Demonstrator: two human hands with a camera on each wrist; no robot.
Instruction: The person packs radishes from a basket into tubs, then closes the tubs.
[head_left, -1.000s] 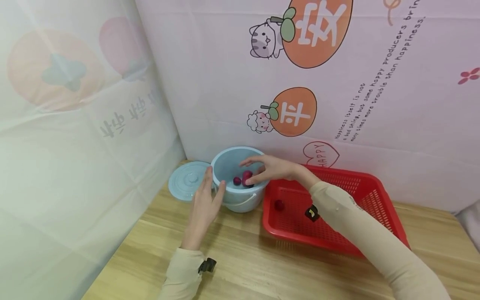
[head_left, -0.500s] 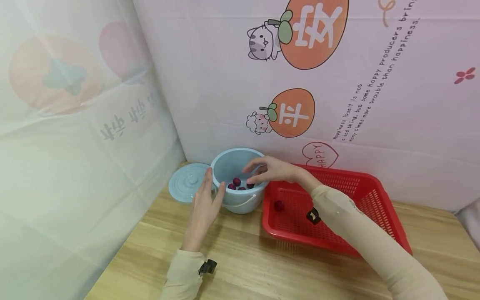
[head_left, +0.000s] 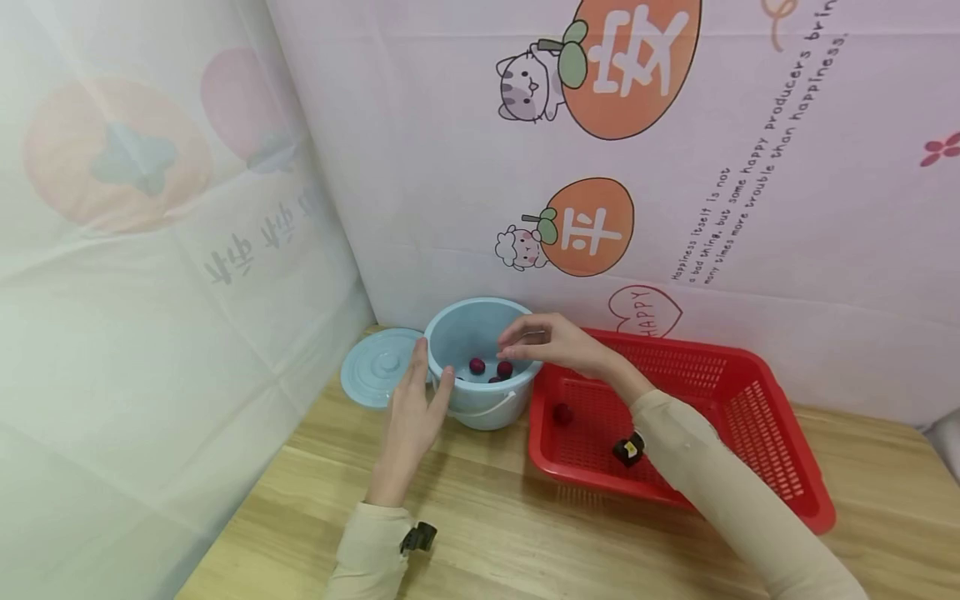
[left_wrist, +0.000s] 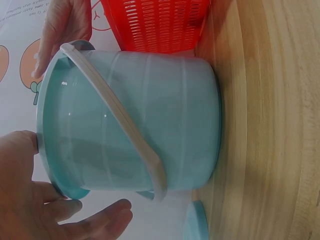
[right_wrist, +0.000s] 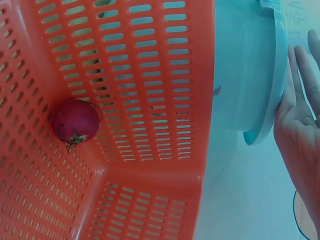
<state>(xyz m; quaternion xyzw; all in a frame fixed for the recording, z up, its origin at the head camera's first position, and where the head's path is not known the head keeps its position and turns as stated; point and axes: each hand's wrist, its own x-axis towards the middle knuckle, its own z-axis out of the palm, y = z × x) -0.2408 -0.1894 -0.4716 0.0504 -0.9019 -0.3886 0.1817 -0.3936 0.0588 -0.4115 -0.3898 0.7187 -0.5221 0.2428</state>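
Observation:
A light blue bucket (head_left: 483, 408) with a white handle stands upright on the table. Inside it lie several small dark red tomatoes (head_left: 477, 366). My left hand (head_left: 412, 412) rests against the bucket's near left side, fingers fairly straight, thumb at the rim (left_wrist: 44, 150). Over the opening, at the right rim, my right hand (head_left: 555, 342) hovers with loosely bent fingers and nothing between them. One more tomato (right_wrist: 76, 120), with a green leafy top, sits in the left end of the red perforated basket (head_left: 600, 475).
The bucket's blue lid (head_left: 378, 367) lies flat on the wooden table (head_left: 487, 517), left of the bucket. The basket stands close on the bucket's right, under my right forearm. Printed white cloth (head_left: 420, 167) hangs behind and along the left.
My right hand has let tomatoes go into the bucket and drawn back slightly right and up toward the rim. The tomatoes have spread over the bottom. My left hand keeps its place.

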